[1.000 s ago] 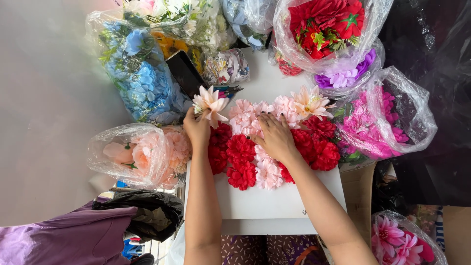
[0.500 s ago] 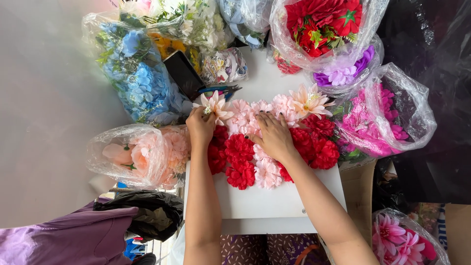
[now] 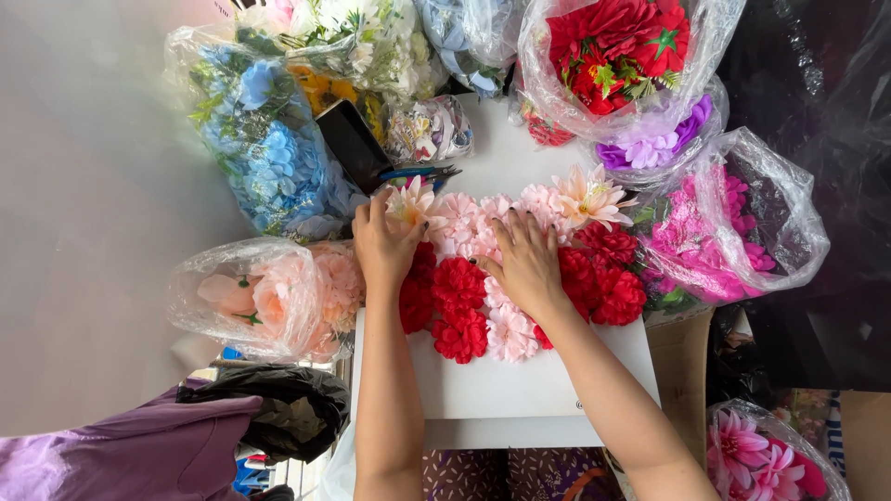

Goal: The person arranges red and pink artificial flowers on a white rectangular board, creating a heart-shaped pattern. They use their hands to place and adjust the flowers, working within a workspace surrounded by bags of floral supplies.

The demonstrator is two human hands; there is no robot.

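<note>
Left hand point(image 3: 385, 243) is pinching a cream-and-peach artificial lily point(image 3: 411, 201) at the upper left end of the flower arrangement point(image 3: 506, 278), fingers curled around its base. Right hand point(image 3: 525, 262) is lying flat with fingers spread, pressing on pale pink carnations point(image 3: 483, 218) in the middle of the arrangement. Red carnations point(image 3: 459, 306) are sitting just below and to the right, touching the pink ones. A second lily point(image 3: 589, 197) is capping the upper right end. All of it is resting on a white worktop point(image 3: 520, 390). Scissors point(image 3: 419, 173) are lying just above the left hand. Plastic bags are ringing the worktop: blue hydrangeas point(image 3: 269, 153), peach roses point(image 3: 278, 297), magenta blooms point(image 3: 715, 232).
</note>
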